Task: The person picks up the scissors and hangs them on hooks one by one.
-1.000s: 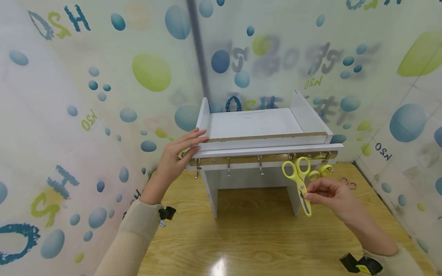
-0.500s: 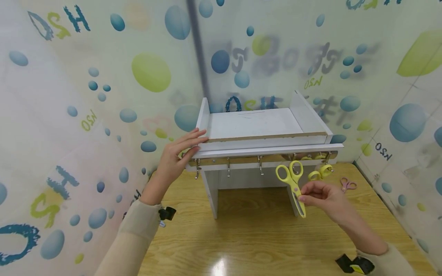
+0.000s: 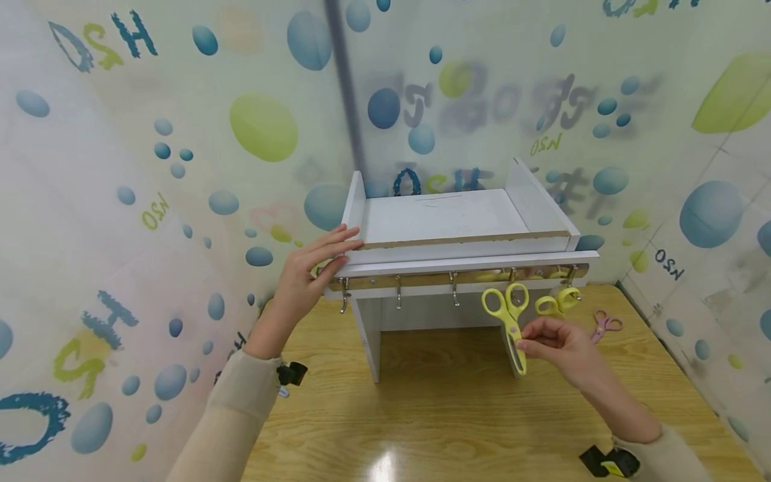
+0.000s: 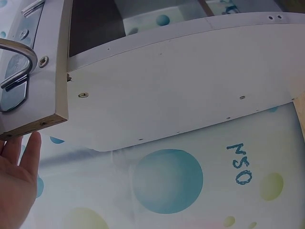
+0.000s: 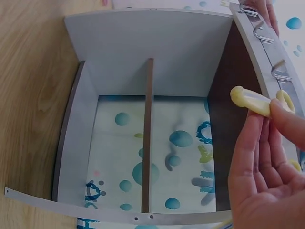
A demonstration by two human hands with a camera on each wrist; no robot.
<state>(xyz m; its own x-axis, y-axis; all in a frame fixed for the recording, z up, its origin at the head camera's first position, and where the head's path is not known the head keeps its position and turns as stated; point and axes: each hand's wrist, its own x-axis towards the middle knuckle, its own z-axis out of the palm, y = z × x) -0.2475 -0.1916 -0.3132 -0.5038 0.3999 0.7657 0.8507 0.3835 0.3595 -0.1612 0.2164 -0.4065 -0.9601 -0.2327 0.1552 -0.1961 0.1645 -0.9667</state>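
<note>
My right hand point(image 3: 566, 351) pinches yellow scissors point(image 3: 510, 318) by the blade part, with the loops up and the tips down. They hang just in front of the hook strip point(image 3: 421, 281) on a white shelf unit point(image 3: 458, 258). In the right wrist view the scissors point(image 5: 255, 102) appear between thumb and fingers. My left hand point(image 3: 301, 278) rests on the unit's left front corner, its fingers stretched out. The left wrist view shows that hand point(image 4: 19, 176) touching the board's end. A second pair of yellow scissors point(image 3: 559, 302) is at the right-end hook.
Pink scissors point(image 3: 605, 323) lie on the wooden table point(image 3: 434, 415) to the right. Several metal hooks point(image 3: 454, 294) stick out along the strip. Patterned walls point(image 3: 265, 127) close in the back and both sides. A small bluish item point(image 3: 283, 391) shows below my left wrist.
My right hand has moved left with the yellow scissors, away from the second yellow pair. More of the pink scissors shows. The left hand has stayed in place.
</note>
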